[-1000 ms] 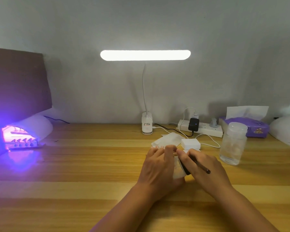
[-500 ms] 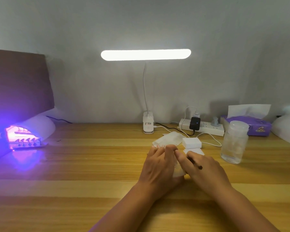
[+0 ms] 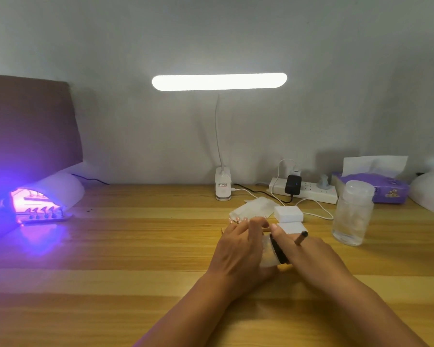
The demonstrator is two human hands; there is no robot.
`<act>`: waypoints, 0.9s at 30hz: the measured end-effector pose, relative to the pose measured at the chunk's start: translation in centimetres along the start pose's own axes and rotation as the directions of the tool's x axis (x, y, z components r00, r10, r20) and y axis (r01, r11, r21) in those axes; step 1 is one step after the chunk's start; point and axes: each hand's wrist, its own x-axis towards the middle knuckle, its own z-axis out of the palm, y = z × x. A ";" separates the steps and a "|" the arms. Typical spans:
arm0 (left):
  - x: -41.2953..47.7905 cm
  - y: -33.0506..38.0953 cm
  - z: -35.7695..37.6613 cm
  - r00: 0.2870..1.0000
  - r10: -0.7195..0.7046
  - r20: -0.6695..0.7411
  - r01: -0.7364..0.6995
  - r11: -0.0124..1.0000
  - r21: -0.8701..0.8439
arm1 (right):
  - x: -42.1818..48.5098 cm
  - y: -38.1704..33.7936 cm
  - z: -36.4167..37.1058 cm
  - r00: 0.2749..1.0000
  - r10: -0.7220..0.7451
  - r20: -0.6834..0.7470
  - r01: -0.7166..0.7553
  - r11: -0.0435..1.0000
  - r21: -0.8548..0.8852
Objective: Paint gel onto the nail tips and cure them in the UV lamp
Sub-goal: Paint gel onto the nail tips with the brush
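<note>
Fingers (image 3: 241, 229) of the left hand (image 3: 238, 249) are wrapped round a small white gel pot (image 3: 268, 256) front and centre. The right hand (image 3: 313, 259) has its fingers curled at the pot's black rim with a brush (image 3: 301, 237) tucked between them, handle end poking up. Row of pink nail tips (image 3: 238, 219) sits just past the left fingertips, with another set on a holder (image 3: 44, 216) in the glowing UV lamp (image 3: 60, 189) far left.
</note>
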 end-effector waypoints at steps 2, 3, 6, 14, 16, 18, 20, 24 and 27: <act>0.1 0.1 0.1 1.000 -0.018 0.013 0.018 0.999 -0.028 | 0.0 0.2 -0.7 0.998 0.030 0.051 -0.037 0.991 0.129; 0.1 0.3 0.1 0.999 -0.046 0.015 0.047 0.997 -0.058 | 0.1 0.3 -1.3 0.994 0.016 0.104 -0.037 0.978 0.205; 0.0 0.3 -0.1 0.988 -0.149 0.035 0.153 0.977 -0.151 | -0.1 0.6 -2.9 0.971 -0.117 0.210 0.036 0.934 0.356; 0.1 0.1 -0.2 0.996 0.042 -0.084 -0.038 0.998 0.051 | 0.0 -0.4 -0.2 0.999 -0.010 -0.040 0.013 0.997 0.076; 0.1 0.0 0.0 0.993 0.040 -0.107 -0.031 0.996 0.081 | 0.4 -0.7 -0.1 0.996 0.079 -0.050 -0.065 0.972 0.227; 0.2 -0.2 0.0 0.988 -0.065 -0.140 0.071 0.997 0.041 | 0.6 -0.3 -0.6 0.990 0.093 -0.104 -0.054 0.943 0.328; 0.4 -0.7 -0.3 0.950 -0.272 -0.153 0.264 0.962 -0.068 | 0.6 0.6 -1.3 0.954 0.075 -0.289 0.025 0.944 0.329; 0.3 -3.1 -1.0 0.736 -0.656 -0.168 0.607 0.749 -0.266 | 0.5 2.0 -2.2 0.843 0.006 -0.538 0.144 0.961 0.236; -0.1 -5.0 -1.3 0.596 -0.797 -0.103 0.727 0.589 -0.354 | 0.7 2.0 -2.0 0.883 -0.091 -0.460 0.194 0.964 0.183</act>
